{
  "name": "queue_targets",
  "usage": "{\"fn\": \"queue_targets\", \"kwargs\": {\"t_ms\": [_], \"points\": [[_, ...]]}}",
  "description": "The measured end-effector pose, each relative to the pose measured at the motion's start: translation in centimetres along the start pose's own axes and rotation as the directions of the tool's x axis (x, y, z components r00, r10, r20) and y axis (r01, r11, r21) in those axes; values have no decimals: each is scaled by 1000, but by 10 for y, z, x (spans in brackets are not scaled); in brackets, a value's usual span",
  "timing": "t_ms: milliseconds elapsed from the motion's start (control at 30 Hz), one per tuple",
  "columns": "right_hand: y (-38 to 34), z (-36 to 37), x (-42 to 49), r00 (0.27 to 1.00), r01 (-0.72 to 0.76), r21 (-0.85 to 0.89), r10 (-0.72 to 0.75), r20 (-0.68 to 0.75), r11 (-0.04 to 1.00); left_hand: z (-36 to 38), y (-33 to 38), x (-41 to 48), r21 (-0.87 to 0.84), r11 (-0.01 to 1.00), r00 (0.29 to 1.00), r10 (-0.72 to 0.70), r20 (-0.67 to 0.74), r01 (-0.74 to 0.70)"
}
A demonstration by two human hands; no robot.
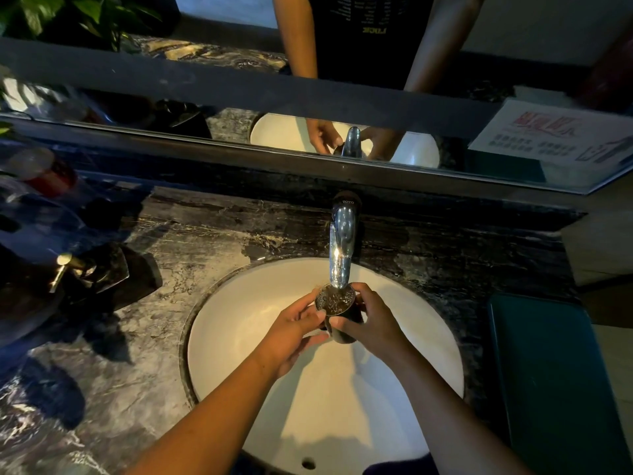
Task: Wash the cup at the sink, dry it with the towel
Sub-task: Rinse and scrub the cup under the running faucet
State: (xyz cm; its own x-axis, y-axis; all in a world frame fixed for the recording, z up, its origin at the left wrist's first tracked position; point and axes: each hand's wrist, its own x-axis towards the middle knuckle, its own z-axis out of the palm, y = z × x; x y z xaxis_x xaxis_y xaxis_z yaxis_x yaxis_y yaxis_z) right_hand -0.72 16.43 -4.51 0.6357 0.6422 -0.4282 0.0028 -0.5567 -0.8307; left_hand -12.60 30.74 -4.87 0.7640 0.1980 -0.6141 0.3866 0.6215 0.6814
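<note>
A small dark cup (337, 305) is held upright over the white round sink (239, 323), right under the spout of the chrome faucet (342, 245). Water froths inside the cup. My left hand (294, 332) grips its left side, and my right hand (371, 320) wraps its right side. A dark teal towel (555, 378) lies flat on the counter to the right of the sink.
The sink sits in a dark marble counter (164, 337). A dark dispenser with a gold pump (68, 269) stands at the left. A mirror (239, 132) runs along the back wall with a printed notice (555, 135) at its right. A plant (68, 18) shows at top left.
</note>
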Motion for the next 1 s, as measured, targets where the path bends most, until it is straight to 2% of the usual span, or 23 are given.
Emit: {"fn": "queue_targets", "kwargs": {"t_ms": [300,600,767,1000], "points": [[-1,-3,1,995,-95,-20,95,30,995,-4,-11,8,-129,983,986,-143,-81,132],[-8,-6,0,988,-146,-89,150,35,985,-2,-11,11,-257,955,979,-178,-99,148],[-7,-8,1,992,-127,-170,130,2,977,-1,-10,15,-280,949,975,-185,-126,144],[-12,-11,5,998,-65,-336,54,-40,940,1,-11,20,-364,920,978,-188,-95,141]]}}
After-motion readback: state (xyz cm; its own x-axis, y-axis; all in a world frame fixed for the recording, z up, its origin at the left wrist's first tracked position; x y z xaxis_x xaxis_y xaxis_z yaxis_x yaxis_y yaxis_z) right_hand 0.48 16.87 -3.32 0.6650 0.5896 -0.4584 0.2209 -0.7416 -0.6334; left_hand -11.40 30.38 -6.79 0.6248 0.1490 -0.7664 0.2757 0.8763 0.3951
